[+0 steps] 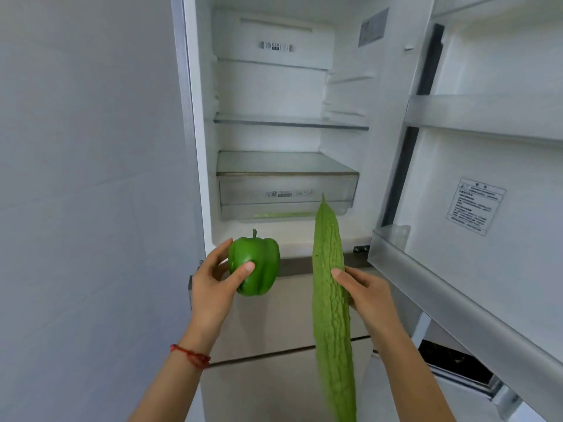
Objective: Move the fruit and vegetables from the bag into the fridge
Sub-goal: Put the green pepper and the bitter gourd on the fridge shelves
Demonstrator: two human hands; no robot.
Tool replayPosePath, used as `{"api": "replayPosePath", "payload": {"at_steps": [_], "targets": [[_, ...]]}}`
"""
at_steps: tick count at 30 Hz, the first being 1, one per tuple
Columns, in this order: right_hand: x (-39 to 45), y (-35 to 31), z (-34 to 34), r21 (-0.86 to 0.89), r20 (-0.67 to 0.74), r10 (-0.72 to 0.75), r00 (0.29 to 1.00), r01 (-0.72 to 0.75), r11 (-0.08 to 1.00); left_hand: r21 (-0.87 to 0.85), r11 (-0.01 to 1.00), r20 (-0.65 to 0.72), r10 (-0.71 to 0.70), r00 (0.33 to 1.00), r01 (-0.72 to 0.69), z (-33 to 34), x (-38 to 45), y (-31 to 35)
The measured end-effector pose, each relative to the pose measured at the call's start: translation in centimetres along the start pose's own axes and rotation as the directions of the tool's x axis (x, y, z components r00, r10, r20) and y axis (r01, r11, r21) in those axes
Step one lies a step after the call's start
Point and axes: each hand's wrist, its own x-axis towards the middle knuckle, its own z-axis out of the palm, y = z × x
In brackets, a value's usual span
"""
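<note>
My left hand (213,287) grips a glossy green bell pepper (257,263), stem up, in front of the fridge's lower edge. My right hand (365,295) holds a long, bumpy, pale green bitter gourd (330,300) around its middle, its pointed tip up toward the crisper drawer (286,193). The fridge (274,86) stands open ahead, with a glass shelf (289,123) above the drawer. Something green shows faintly through the bottom of the drawer. The bag is out of view.
The open fridge door (475,184) swings out on the right with metal-fronted door racks at hand height. A plain grey wall (85,178) fills the left. Closed lower compartments sit below my hands.
</note>
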Motion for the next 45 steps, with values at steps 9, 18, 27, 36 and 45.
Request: {"api": "replayPosePath", "payload": {"at_steps": [9,18,27,36,45], "targets": [[12.8,-0.4,-0.8,0.055,0.026,-0.006,1.0,0.005,0.998,0.019,0.995,-0.02,0.099,0.995,-0.099,5.3,10.5,-2.1],[21.8,-1.1,-0.1,0.145,0.05,0.019,0.999,-0.027,0.989,0.025,0.986,-0.091,0.169,0.981,-0.167,8.0,17.3,-3.1],[27.4,-2.6,1.3,0.107,0.021,0.05,0.999,-0.052,0.993,-0.033,0.983,-0.083,0.175,0.981,-0.178,9.0,21.7,-4.1],[34.3,-5.9,3.4,0.045,-0.021,0.029,0.999,-0.028,0.999,-0.054,0.976,-0.094,0.207,0.974,-0.212,8.4,25.4,-4.1],[40.9,-6.7,4.9,-0.047,-0.022,0.043,0.999,-0.044,0.998,-0.041,0.965,-0.092,0.253,0.963,-0.257,7.7,27.6,-4.4]]}}
